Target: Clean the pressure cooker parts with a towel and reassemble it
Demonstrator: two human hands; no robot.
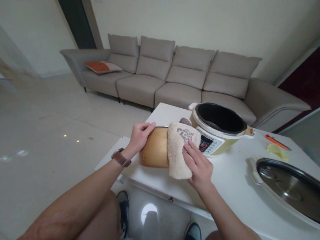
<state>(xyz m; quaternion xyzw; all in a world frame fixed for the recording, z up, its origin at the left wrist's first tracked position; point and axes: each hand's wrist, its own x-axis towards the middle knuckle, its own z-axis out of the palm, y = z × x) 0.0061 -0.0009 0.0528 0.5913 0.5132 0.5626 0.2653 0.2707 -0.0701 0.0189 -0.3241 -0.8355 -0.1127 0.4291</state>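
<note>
Gold, round metal pot (156, 148) lies between your hands: left hand (139, 138) pinches its rim; right hand (199, 167), fingers close together, presses cream fluffy cloth (177, 150) against it.

Setting: home living room. Long taupe sofa (140, 87) spans upper centre; orange-and-beige cushion (102, 67) lies upper left; glossy tiled floor (52, 127) fills left side.

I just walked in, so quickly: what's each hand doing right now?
Left hand: holding the golden pot near its upper edge.
Right hand: holding the cream cloth against the pot's side.
</note>
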